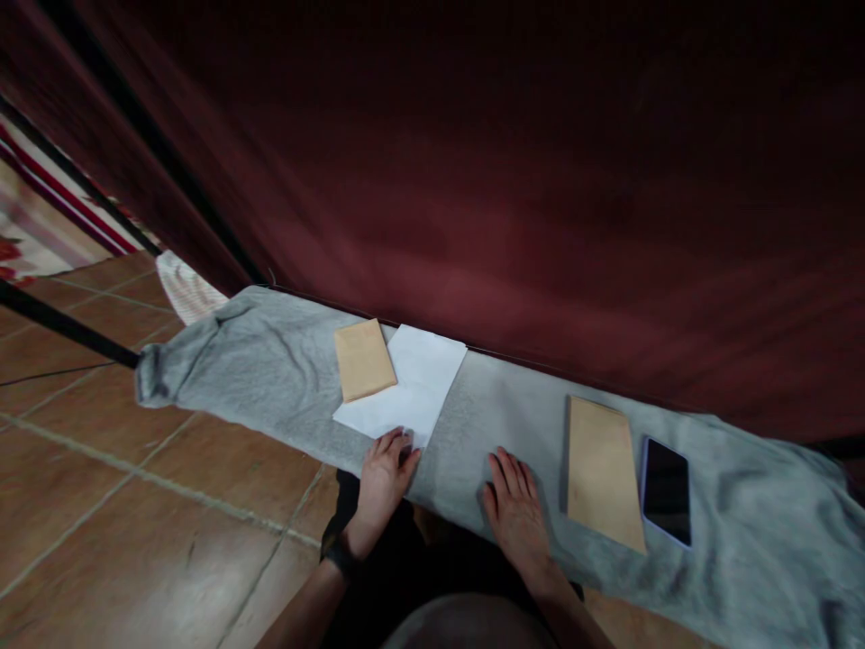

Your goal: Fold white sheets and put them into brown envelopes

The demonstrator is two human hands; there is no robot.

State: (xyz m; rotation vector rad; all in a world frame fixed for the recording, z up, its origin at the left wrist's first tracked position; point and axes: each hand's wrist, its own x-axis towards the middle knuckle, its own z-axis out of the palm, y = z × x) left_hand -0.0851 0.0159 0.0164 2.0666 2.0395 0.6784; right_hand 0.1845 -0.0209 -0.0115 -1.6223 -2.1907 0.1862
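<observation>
Hanging at your far left, a patterned cloth (44,225) shows stripes and red flowers above the tiled floor (122,541). A black bar (68,326) slants down to the left end of the grey cloth (487,406), which covers the long, narrow surface in front of you. A dark red curtain (506,225) rises along its far edge. Next comes a small brown envelope (365,361), lying tilted, partly on the grey cloth and partly over the left side of the white paper (425,370). The paper lies flat and slanted, its far edge close to the curtain. Your left hand (384,469), with a dark band (342,556) at the wrist, rests on the paper's near edge; the fingers lie close together and bent, the thumb apart, and you cannot tell whether they pinch the sheet. Your right hand (517,505) lies palm down on the grey cloth, fingers slightly spread, thumb out to the left, holding nothing. Farther right, a larger brown envelope (601,478) lies flat, and just beside it a phone (667,491) rests with its dark screen up.
</observation>
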